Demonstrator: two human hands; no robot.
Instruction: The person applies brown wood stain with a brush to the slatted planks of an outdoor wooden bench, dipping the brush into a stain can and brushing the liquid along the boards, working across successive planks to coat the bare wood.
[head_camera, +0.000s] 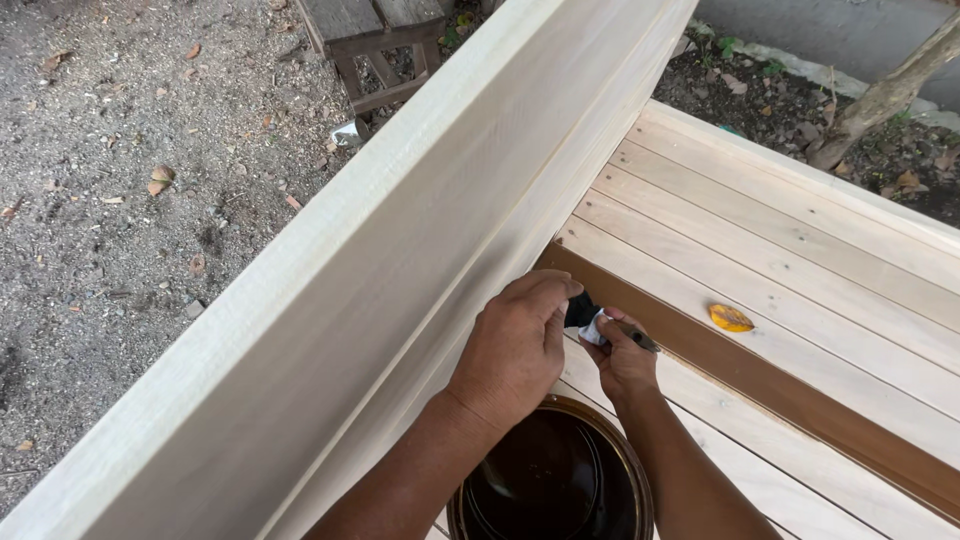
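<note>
Left hand (515, 345) arched, knuckles up, fingers curled onto small dark brush head (581, 310). Right hand (622, 358) pinches the brush, thumb over its white ferrule. Both above open round tin of dark brown stain (550, 475); brush just beyond tin, over stained brown slat (780, 385).

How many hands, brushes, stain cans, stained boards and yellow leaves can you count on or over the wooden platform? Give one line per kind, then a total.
Hands: 2, the left hand and the right hand
Brush: 1
Stain can: 1
Stained board: 1
Yellow leaf: 1
Total: 6
</note>
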